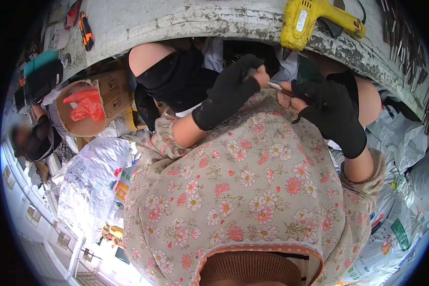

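Note:
Both my hands wear black fingerless gloves and are held close together above my lap, just short of the table edge. A short, thin whitish piece [274, 86] bridges the gap between my fingertips; its exact kind is too small to tell. My right hand [331, 105] is closed, pinching this piece between thumb and fingers. My left hand [233, 90] is closed too, its bare fingertips at the piece's other end. Whatever lies inside its grip is hidden. Beyond my hands, a yellow hot glue gun [298, 26] lies on the worn whitish table [200, 21], nozzle over the edge.
Many thin dark sticks [403, 47] lie at the table's right. An orange-black utility knife [86, 32] is at its left. Left of me stands a cardboard box [114, 97] with a red plastic bag [88, 105]. White plastic bags [93, 176] flank me. Another person [40, 138] sits far left.

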Motion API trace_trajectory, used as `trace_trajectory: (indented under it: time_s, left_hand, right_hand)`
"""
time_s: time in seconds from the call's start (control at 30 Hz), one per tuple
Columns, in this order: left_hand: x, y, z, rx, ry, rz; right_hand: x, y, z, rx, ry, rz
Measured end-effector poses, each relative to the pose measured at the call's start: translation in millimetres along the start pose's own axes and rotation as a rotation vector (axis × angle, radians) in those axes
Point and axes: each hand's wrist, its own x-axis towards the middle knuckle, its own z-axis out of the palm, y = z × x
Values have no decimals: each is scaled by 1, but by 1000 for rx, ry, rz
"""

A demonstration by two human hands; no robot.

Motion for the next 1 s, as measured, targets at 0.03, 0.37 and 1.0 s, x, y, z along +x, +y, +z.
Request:
trace_trajectory:
  time_s: [0.03,0.37,1.0]
  left_hand:
    - [-1,-4,-6,0,10,3]
    - [-3,-17,-4,889,159,779]
    - [201,69,-99,1376,610,860]
  right_hand:
    - [3,1,-3,70,-20,91]
    - [23,102,66,199,80,71]
    - [69,84,57,-180,-451,181]
